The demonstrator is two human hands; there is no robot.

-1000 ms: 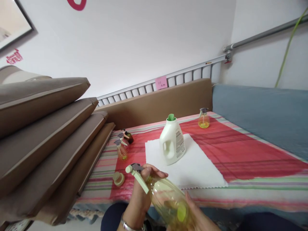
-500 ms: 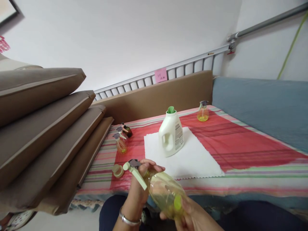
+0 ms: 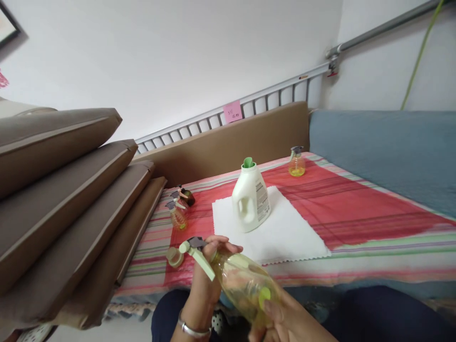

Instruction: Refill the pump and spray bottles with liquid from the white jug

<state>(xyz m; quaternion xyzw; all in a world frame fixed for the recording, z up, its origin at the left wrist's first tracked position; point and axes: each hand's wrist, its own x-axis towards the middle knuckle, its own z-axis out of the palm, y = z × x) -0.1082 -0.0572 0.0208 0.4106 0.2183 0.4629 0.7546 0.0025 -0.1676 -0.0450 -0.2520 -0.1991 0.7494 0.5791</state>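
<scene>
A clear yellow-tinted spray bottle (image 3: 237, 275) lies tilted across my two hands, its pale green and grey trigger head pointing left. My left hand (image 3: 213, 251), with a bangle on its wrist, is closed around the neck just below the trigger head. At the base end my right hand (image 3: 281, 318) holds the bottle, its thumb beside a round yellow-green spot. Beyond them, a white detergent jug (image 3: 245, 204) with a green spout stands upright on a white cloth (image 3: 295, 237). Left of my hands, a pale cap (image 3: 174, 257) rests on the red striped cover.
Several spray bottles (image 3: 178, 218) stand at the left near a stack of brown cushions (image 3: 89, 204). Another spray bottle (image 3: 297, 164) with yellow liquid is at the back right. Behind are a brown padded panel (image 3: 242, 133) and a pink note (image 3: 232, 111).
The view has shifted slightly. My right thumb has moved a little down and left at the bottle's base; both hands keep hold of the spray bottle.
</scene>
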